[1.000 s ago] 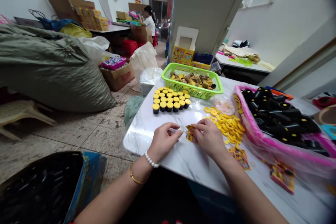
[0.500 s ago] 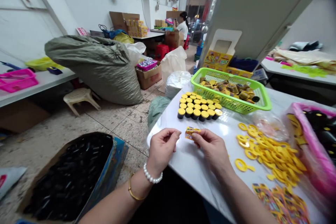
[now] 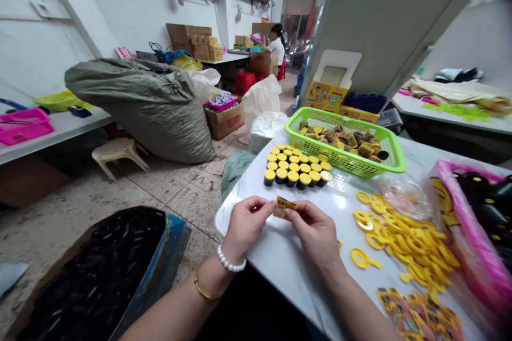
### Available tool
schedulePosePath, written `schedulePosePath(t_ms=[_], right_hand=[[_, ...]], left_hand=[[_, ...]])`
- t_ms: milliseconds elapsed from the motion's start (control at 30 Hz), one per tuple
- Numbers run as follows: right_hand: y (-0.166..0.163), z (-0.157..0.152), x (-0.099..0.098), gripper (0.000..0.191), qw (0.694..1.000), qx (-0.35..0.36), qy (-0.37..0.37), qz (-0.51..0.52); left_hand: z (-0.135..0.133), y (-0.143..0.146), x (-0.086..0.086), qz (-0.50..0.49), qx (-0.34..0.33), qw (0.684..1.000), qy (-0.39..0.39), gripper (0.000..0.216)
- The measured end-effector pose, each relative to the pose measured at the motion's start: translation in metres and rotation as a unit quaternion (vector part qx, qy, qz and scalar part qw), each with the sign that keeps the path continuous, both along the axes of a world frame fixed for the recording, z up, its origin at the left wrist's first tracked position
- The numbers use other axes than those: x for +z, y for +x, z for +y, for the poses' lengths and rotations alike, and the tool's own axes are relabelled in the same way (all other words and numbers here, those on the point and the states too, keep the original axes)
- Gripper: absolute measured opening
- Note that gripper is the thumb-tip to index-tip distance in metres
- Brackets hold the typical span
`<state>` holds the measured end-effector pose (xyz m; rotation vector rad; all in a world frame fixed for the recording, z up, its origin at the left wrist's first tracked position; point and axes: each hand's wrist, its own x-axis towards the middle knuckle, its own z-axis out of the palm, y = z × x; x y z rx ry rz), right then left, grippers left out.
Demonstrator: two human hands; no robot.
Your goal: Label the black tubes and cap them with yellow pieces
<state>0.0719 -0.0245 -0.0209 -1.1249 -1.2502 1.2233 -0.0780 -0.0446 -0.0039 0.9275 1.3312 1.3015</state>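
Note:
Between my hands, above the white table's near edge, is a small yellow printed label (image 3: pixel 285 205). My right hand (image 3: pixel 316 229) pinches its right part between thumb and fingers. The closed fingertips of my left hand (image 3: pixel 248 224) are at the label's left edge, gripping it there. Just beyond stand rows of small black tubs with yellow lids (image 3: pixel 293 176), upright and close together. A pile of yellow plastic rings with short handles (image 3: pixel 416 245) lies right of my right hand. Nearer to me are loose printed labels (image 3: pixel 420 311).
A green basket (image 3: pixel 386 168) of wrapped tubs stands behind the rows. At right is a pink-rimmed container (image 3: pixel 468 213) with black parts. Left on the floor sit a box of black pieces (image 3: pixel 100 272), a stool (image 3: pixel 116 152) and a big sack (image 3: pixel 152 112). A person (image 3: pixel 277 45) sits far back.
My left fingertips have come across to the label's left edge; before, a gap lay between them. The label is now tilted. The view has shifted slightly.

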Motion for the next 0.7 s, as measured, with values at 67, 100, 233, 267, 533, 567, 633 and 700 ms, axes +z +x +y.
schedulePosePath(t_ms=[67,100,233,267,533,567,633,700], right_hand=[[0.002,0.002,0.002,0.020,1.000,-0.027,-0.005,0.005],[0.003,0.003,0.002,0.021,0.999,-0.036,-0.009,0.001],[0.004,0.004,0.000,0.026,0.999,-0.039,-0.013,-0.016],[0.003,0.003,-0.001,0.026,0.999,-0.038,-0.012,-0.015],[0.000,-0.003,0.008,0.024,1.000,-0.026,0.000,0.004],[-0.001,-0.003,0.009,0.024,1.000,-0.027,0.002,0.003],[-0.001,-0.003,0.008,0.025,1.000,-0.031,0.003,0.000],[0.000,-0.002,0.006,0.025,0.999,-0.035,0.000,-0.002]], left_hand=[[0.002,-0.002,0.000,-0.011,0.007,1.000,0.003,0.033],[0.002,-0.002,0.001,-0.011,0.013,1.000,0.009,0.033],[-0.002,0.003,0.005,0.001,0.028,0.998,0.047,0.028],[-0.003,0.004,0.006,0.005,0.032,0.998,0.055,0.027],[-0.003,0.014,0.006,0.027,0.060,0.994,0.089,0.020],[-0.002,0.014,0.006,0.031,0.064,0.993,0.099,0.019],[-0.003,0.015,0.006,0.045,0.070,0.989,0.125,0.016],[-0.004,0.014,0.007,0.068,0.069,0.985,0.145,0.014]])
